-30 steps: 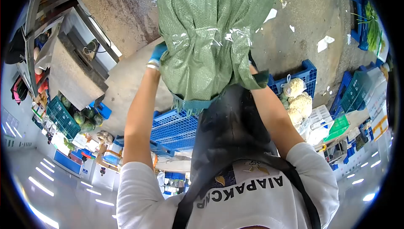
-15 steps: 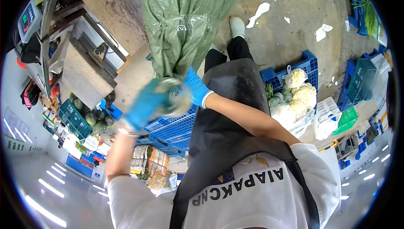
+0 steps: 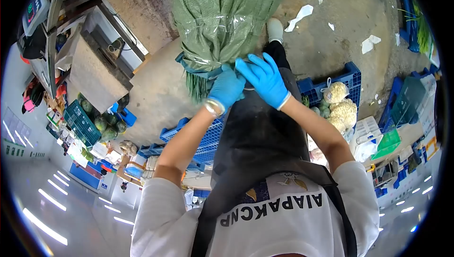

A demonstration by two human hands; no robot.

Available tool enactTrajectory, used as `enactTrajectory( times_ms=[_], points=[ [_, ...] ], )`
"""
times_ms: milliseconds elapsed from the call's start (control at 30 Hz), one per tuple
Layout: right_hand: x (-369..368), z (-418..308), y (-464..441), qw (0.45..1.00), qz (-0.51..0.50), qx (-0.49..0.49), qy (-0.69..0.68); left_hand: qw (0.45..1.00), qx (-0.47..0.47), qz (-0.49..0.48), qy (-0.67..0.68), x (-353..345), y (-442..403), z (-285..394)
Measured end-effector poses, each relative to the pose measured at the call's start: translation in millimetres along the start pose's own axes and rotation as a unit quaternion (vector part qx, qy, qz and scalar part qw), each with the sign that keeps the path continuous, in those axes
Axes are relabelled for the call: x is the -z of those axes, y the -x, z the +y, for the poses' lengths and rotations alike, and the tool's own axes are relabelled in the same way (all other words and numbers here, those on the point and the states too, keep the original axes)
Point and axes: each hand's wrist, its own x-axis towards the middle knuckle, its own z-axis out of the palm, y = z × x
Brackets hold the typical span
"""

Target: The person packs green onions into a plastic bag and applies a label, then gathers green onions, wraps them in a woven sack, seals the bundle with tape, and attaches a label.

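A large green woven sack (image 3: pixel 222 34) lies ahead of me, with clear tape (image 3: pixel 222 22) wrapped around it. Thin green stalks (image 3: pixel 196 87) stick out of its near end. My left hand (image 3: pixel 227 87), in a blue glove, is at that end with its fingers curled; what they grip is hidden. My right hand (image 3: pixel 267 81), also gloved, is beside it with its fingers apart, the fingertips close to the sack's edge. Between the hands a greyish rounded edge shows, mostly covered, and I cannot make out what it is.
Blue pallets (image 3: pixel 205 139) lie on the left. Cauliflowers (image 3: pixel 343 110) sit on another blue pallet at right, near a white basket (image 3: pixel 368 123) and a green crate (image 3: pixel 388 143). A teal crate (image 3: pixel 81 123) and dark round melons stand far left. Paper scraps (image 3: pixel 300 17) litter the floor.
My left hand has moved from beside the sack's end, where it held a blurred round roll, in towards my right hand. My right hand has shifted right and its fingers have spread. Stalks now show.
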Motion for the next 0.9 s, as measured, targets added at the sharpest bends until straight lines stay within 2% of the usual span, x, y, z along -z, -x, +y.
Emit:
enactTrajectory(
  times_ms=[67, 100, 133, 167, 200, 233, 300, 367, 433, 467, 500, 533, 567, 600, 633, 733, 800, 900],
  points=[
    [-11, 2, -5, 0.994, 0.002, -0.038, -0.106, 0.980, -0.169, 0.035, -0.102, 34, 18, -20],
    [-17, 7, 12, 0.984, -0.050, -0.088, -0.144, 0.996, -0.032, -0.042, 0.079, 74, 36, 2],
    [-11, 0, 26, 0.976, -0.051, -0.155, -0.142, 0.953, 0.110, -0.120, 0.254, 118, 51, 22],
    [-3, -7, 39, 0.965, -0.051, -0.219, -0.137, 0.973, 0.053, 0.008, 0.224, 142, 48, 11],
    [-5, -7, 62, 0.943, -0.106, -0.289, -0.122, 0.965, 0.029, 0.128, 0.225, 158, 32, -20],
    [-20, 1, 83, 0.939, -0.104, -0.305, -0.119, 0.943, 0.005, 0.246, 0.223, 164, 8, -58],
    [-62, 21, 121, 0.930, -0.098, -0.337, -0.110, 0.894, -0.035, 0.288, 0.341, 154, -60, -116],
    [-123, 50, 120, 0.940, -0.130, -0.305, -0.080, 0.853, 0.027, 0.208, 0.478, 126, -132, -181],
    [-172, 80, 83, 0.935, -0.216, -0.278, -0.036, 0.834, 0.085, 0.196, 0.509, 131, -141, -178],
    [-221, 93, 76, 0.954, -0.198, -0.226, 0.005, 0.823, 0.116, 0.193, 0.522, 134, -139, -175],
    [-264, 92, 75, 0.967, -0.180, -0.174, 0.044, 0.819, 0.145, 0.119, 0.543, 126, -135, -172],
    [-275, 89, 54, 0.966, -0.197, -0.155, 0.066, 0.803, 0.133, 0.072, 0.576, 106, -124, -159],
    [-264, 81, 30, 0.956, -0.235, -0.162, 0.077, 0.784, 0.118, 0.027, 0.608, 92, -114, -149],
    [-253, 70, 12, 0.946, -0.267, -0.165, 0.086, 0.838, 0.145, 0.054, 0.522, 92, -112, -161],
    [-241, 61, 2, 0.937, -0.289, -0.169, 0.097, 0.810, 0.124, 0.015, 0.573, 88, -132, -189],
    [-213, 49, -12, 0.920, -0.328, -0.172, 0.125, 0.882, 0.074, -0.108, 0.453, 80, -154, -181],
    [-205, 43, -17, 0.911, -0.349, -0.172, 0.139, 0.879, 0.064, -0.142, 0.450, 61, -183, -177],
    [-190, 38, -24, 0.893, -0.387, -0.173, 0.149, 0.847, 0.087, -0.098, 0.514, 38, -205, -183]
  ],
)
